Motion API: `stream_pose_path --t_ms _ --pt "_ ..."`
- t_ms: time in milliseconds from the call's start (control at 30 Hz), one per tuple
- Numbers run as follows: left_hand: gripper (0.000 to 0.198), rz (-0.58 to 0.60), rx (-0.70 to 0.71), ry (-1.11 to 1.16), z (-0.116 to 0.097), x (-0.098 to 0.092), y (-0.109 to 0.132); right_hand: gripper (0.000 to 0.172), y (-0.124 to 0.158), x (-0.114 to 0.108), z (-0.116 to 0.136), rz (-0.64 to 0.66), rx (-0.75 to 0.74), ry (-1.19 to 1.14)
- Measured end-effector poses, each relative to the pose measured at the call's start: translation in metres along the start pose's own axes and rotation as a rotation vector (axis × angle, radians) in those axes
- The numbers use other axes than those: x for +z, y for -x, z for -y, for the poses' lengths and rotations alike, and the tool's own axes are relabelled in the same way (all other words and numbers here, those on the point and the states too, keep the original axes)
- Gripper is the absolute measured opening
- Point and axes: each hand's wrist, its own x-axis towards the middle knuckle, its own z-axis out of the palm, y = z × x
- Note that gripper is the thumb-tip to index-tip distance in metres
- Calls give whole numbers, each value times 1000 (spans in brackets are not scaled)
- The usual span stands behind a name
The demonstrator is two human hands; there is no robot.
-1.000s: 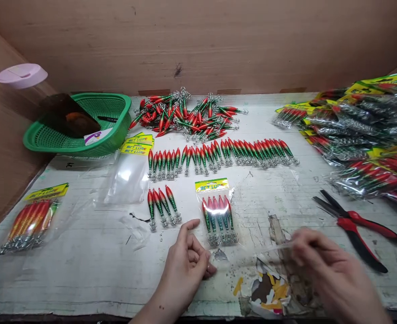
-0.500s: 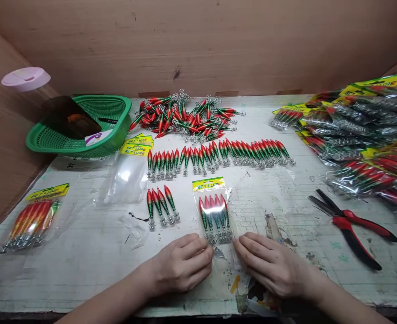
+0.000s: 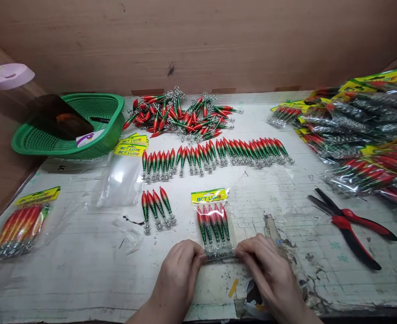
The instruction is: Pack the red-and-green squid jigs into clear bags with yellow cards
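Note:
A clear plastic bag of fishing lures [image 3: 213, 222] with a yellow header lies in front of me, holding several red-and-green lures side by side, hooks toward me. My left hand [image 3: 181, 265] pinches its lower left corner. At the lower right corner, my right hand [image 3: 265, 265] pinches the same bag. Left of the bag lie several loose lures [image 3: 157, 207]. Behind it runs a long row of similar lures [image 3: 215, 155], with a tangled heap of lures [image 3: 181, 114] farther back. Empty bags [image 3: 122, 177] with yellow headers are stacked left of the row.
Red-and-black pliers [image 3: 350, 220] lie open at the right. Filled lure packets [image 3: 363, 130] are piled at the far right. A green basket [image 3: 112, 137] holding a pink-lidded bottle [image 3: 9, 76] stands at the back left. Another packet with orange lures [image 3: 21, 225] lies at the left.
Both hands have turned and now grip the bag's lower corners. The bag's bottom edge has come up around the hooks and sits slightly nearer me. The view has shifted slightly.

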Motion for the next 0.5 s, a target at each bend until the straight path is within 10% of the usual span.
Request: stream_pose_path --t_ms 500 --pt "22 -26 -423 -348 -17 18 -17 23 -16 37 18 -203 348 239"
